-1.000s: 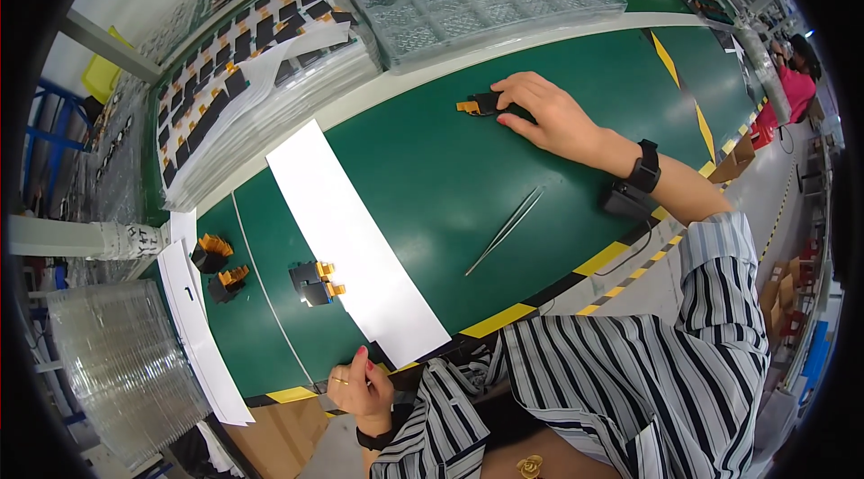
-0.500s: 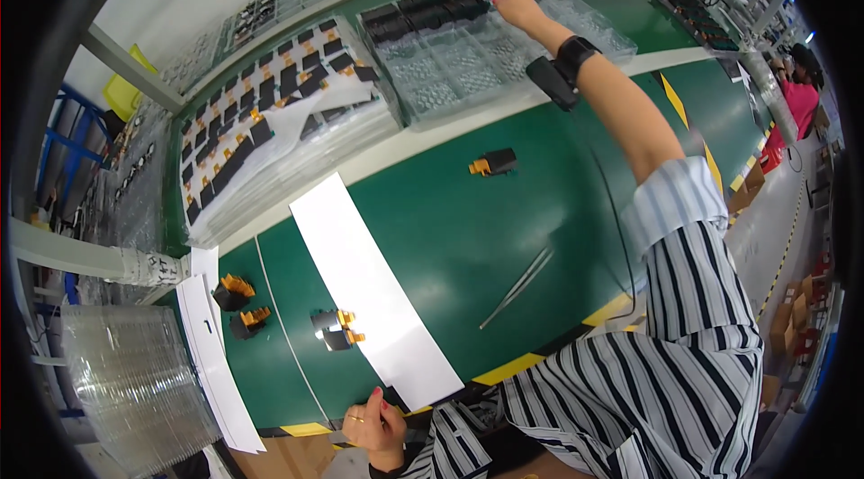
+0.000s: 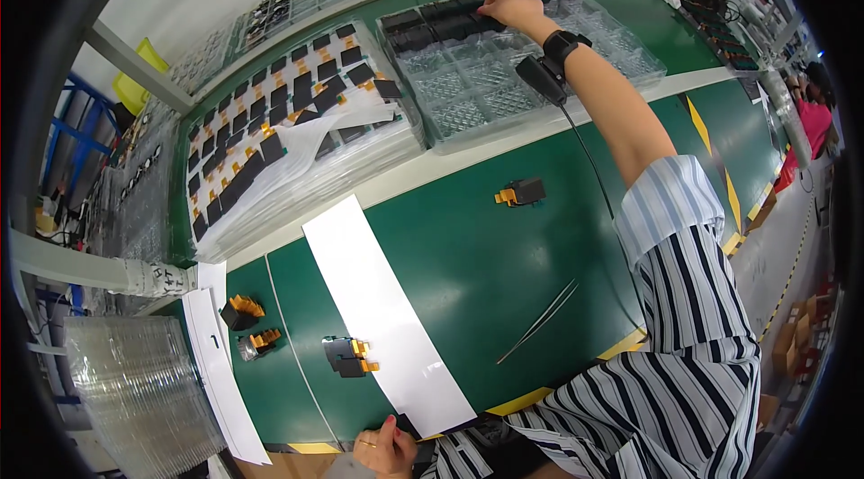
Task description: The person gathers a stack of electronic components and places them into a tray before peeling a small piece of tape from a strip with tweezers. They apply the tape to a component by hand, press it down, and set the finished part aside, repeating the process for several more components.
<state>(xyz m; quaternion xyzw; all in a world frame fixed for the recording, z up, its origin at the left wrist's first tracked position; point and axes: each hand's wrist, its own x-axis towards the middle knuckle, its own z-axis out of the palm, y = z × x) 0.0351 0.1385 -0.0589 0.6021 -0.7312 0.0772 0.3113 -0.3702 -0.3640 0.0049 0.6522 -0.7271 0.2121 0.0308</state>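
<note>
My right hand (image 3: 511,7) reaches over a clear plastic tray (image 3: 468,119), its fingers pinched at a row of dark flat parts (image 3: 441,27). What the fingertips hold, if anything, is too small to make out. A black band circles that wrist, with a black cabled box (image 3: 540,80) beside it. My left hand (image 3: 387,452) is curled closed at the table's front edge, near a small black piece (image 3: 407,426); whether it grips anything is hidden. Just beyond it, black modules with orange flex strips (image 3: 346,357) lie beside a white paper strip (image 3: 387,308).
Metal tweezers (image 3: 538,321) and another black-and-orange module (image 3: 520,193) lie on the green table. Two more modules (image 3: 259,344) sit at left, near stacked clear trays (image 3: 135,389). Behind stands a stack of filled trays (image 3: 306,168). A cable (image 3: 594,159) crosses the right side.
The whole view has shifted, so the table appears lower and farther right. My right hand has moved left along the dark parts in the tray. My left hand stays at the front edge.
</note>
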